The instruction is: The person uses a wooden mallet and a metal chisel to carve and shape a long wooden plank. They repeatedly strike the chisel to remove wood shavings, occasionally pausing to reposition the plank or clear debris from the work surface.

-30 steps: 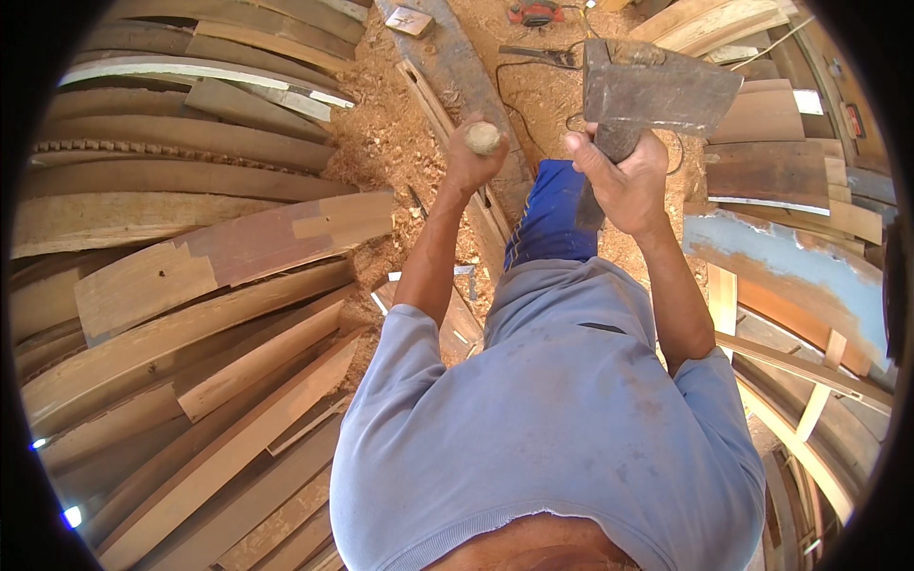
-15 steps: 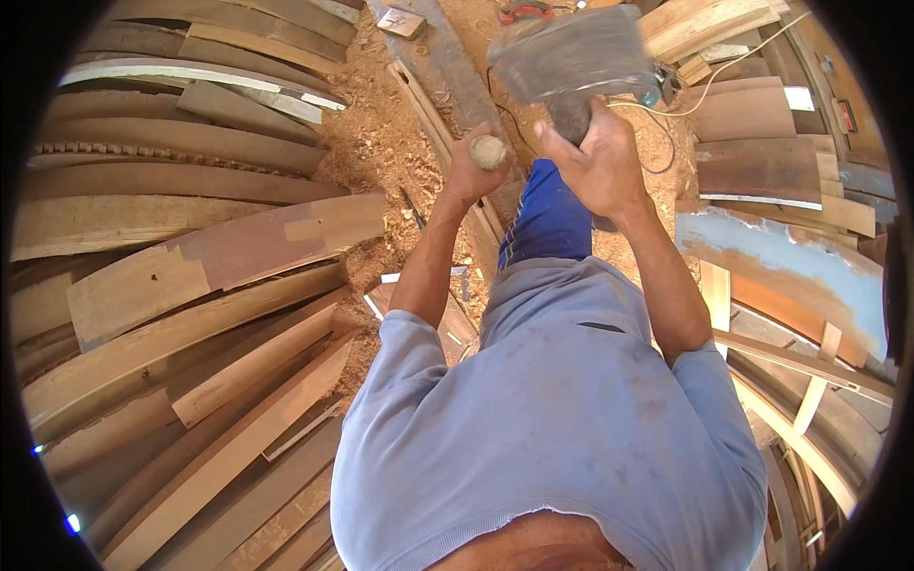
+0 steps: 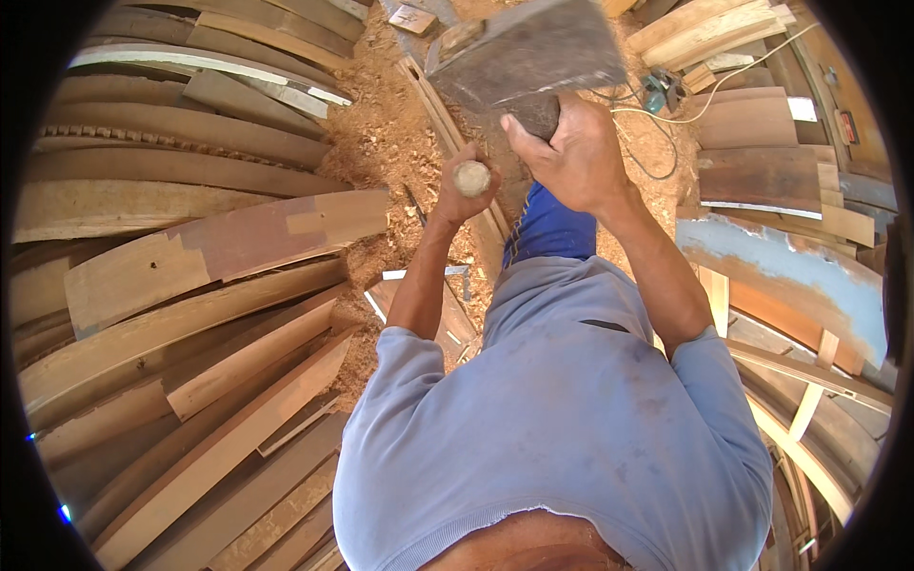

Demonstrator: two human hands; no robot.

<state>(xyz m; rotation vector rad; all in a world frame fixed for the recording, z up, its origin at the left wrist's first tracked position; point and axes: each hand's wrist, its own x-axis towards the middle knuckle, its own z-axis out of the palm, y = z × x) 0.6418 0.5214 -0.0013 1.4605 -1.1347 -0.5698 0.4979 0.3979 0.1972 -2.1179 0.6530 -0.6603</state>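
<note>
My right hand [image 3: 583, 157] is closed round the handle of a large, dark wooden mallet. Its blocky mallet head [image 3: 533, 57] is raised, slightly blurred, over the far part of the work area. In my left hand [image 3: 451, 198], fingers wrapped round it, an upright chisel shows the round, worn butt of its handle [image 3: 471, 178]; its blade is hidden beneath the fist. Under that hand runs a long, narrow grooved timber [image 3: 433, 105], which passes beside my blue-clad leg [image 3: 552, 224]. Mallet and chisel are apart.
Wood shavings [image 3: 376, 133] cover the floor. Stacked boards [image 3: 228, 238] fan out on the left, and more boards [image 3: 762, 176] lie on the right. A power tool [image 3: 657, 90] with a pale cord [image 3: 709, 105] sits far right. A small wood block [image 3: 412, 19] lies far ahead.
The mallet has moved left and a little nearer, its head now closer above the chisel side. My left hand with the chisel has shifted slightly left and nearer.
</note>
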